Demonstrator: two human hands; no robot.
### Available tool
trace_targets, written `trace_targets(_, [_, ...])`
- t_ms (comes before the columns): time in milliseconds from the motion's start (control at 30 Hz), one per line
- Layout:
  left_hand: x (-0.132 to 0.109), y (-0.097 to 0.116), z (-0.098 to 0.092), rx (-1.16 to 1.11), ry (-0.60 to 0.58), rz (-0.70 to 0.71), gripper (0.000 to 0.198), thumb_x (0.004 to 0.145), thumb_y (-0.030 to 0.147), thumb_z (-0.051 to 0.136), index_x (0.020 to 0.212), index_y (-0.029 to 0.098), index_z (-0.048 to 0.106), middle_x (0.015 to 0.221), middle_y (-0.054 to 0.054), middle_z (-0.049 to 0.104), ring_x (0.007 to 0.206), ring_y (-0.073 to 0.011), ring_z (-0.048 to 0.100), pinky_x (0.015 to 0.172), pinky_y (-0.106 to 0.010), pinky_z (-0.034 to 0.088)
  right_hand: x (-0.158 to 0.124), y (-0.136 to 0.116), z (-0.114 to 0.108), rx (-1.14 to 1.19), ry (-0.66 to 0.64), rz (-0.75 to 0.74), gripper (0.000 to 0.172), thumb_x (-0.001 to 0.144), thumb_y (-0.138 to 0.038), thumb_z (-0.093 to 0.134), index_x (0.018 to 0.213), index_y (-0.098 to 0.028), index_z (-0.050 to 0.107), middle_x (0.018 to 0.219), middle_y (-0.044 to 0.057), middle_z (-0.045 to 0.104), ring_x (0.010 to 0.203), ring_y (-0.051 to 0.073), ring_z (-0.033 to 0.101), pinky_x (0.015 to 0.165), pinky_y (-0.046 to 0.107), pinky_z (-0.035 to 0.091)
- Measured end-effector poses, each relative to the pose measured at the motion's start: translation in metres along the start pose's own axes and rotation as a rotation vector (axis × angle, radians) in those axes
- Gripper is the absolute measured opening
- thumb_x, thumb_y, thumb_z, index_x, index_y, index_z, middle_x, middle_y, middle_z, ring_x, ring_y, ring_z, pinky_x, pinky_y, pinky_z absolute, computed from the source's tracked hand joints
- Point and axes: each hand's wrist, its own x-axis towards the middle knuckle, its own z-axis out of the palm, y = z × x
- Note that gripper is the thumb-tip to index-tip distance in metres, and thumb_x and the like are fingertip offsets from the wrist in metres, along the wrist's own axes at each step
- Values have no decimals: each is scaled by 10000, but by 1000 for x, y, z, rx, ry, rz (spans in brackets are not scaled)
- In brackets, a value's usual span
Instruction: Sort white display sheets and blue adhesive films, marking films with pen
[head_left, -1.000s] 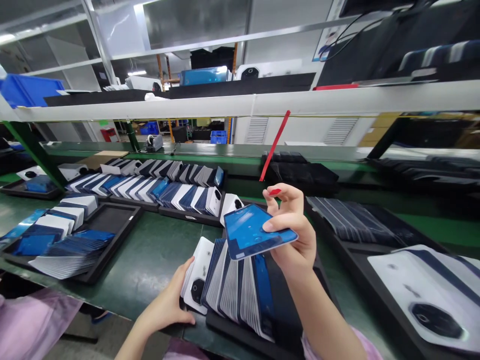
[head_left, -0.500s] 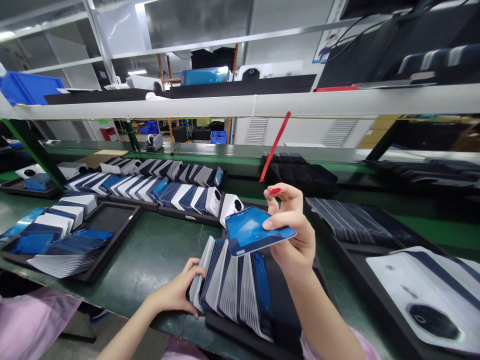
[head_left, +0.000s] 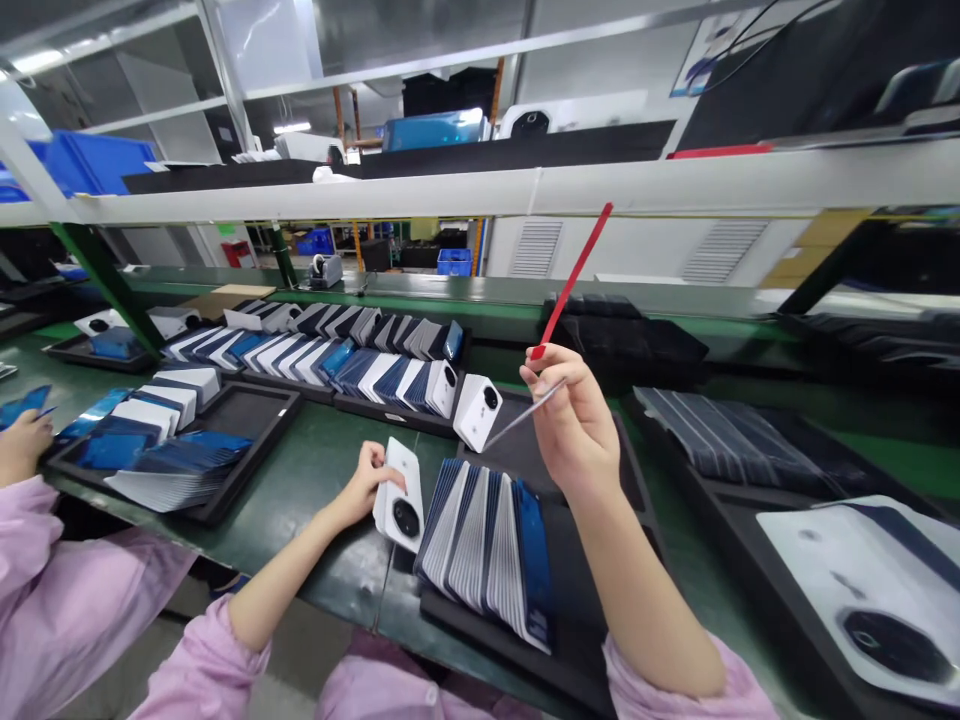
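Observation:
My left hand [head_left: 362, 490] grips a white panel [head_left: 400, 497] with a round black camera area, to the left of a row of leaning panels [head_left: 480, 545] in a black tray [head_left: 570, 610]. Raised over that tray, my right hand [head_left: 574, 415] holds a thin panel [head_left: 519, 418], seen nearly edge-on. Its thumb and finger are by the lower end of a red strip [head_left: 574, 280], which rises at a slant. Behind the thin panel stands another white panel [head_left: 478, 410] with a black camera area.
Filled trays [head_left: 390, 418] line the back of the green table [head_left: 322, 470]. Another tray [head_left: 247, 470] is at left, beside a co-worker's hand [head_left: 24, 445]. Large dark trays [head_left: 750, 560] lie at right. A shelf beam [head_left: 480, 198] crosses above.
My left hand has drawn a white panel away from the row. The panel in my right hand has turned edge-on, and that hand's fingertips now meet the red strip. The view has shifted.

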Motion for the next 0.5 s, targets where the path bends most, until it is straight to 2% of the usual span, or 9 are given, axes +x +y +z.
trace_targets(100, [6,0,-22,-121,81,22,252,629,416,824,648,221,666,1220,-92,608,1331,-297,382,1159,-421,284,2,11,6,82,50,186,317,859,-591,648,905,-280,610,1038,45,565,948,221,596,872,374,547])
trace_targets(167, [10,2,-31,-229,125,19,349,603,486,851,688,210,656,1143,-114,659,1270,-305,461,1119,-430,337,1,21,11,115,37,282,355,831,-622,648,908,-279,603,959,43,576,861,219,594,785,366,561])
trace_targets(233, [13,8,-33,-348,188,12,475,597,576,843,798,196,641,1022,-106,669,1130,-287,547,1034,-424,413,0,30,15,148,16,353,363,815,-625,653,852,-269,588,943,45,589,838,217,593,764,369,567])
trace_targets(300, [16,21,-26,-473,249,12,594,625,662,795,945,199,604,969,-68,639,990,-238,579,910,-380,471,-2,38,18,182,26,398,399,789,-637,676,784,-257,556,981,46,599,881,217,603,803,376,574])
trace_targets(367, [19,41,-14,-602,258,21,656,676,711,735,1075,224,554,944,-28,603,875,-185,575,777,-316,483,-4,45,19,177,10,411,507,793,-751,596,756,-251,526,1001,50,594,948,227,612,844,399,582])
trace_targets(467, [28,82,5,-776,144,28,616,738,689,694,1126,238,532,868,7,543,748,-134,545,652,-255,457,-5,53,16,48,-102,355,687,811,-909,302,790,-254,507,973,59,564,951,245,623,801,451,610])
trace_targets(500, [31,96,11,-820,85,25,594,742,668,696,1109,227,542,834,12,520,714,-126,531,624,-246,447,-5,55,14,-8,-121,328,693,798,-920,309,806,-255,502,967,55,550,932,244,624,772,456,617])
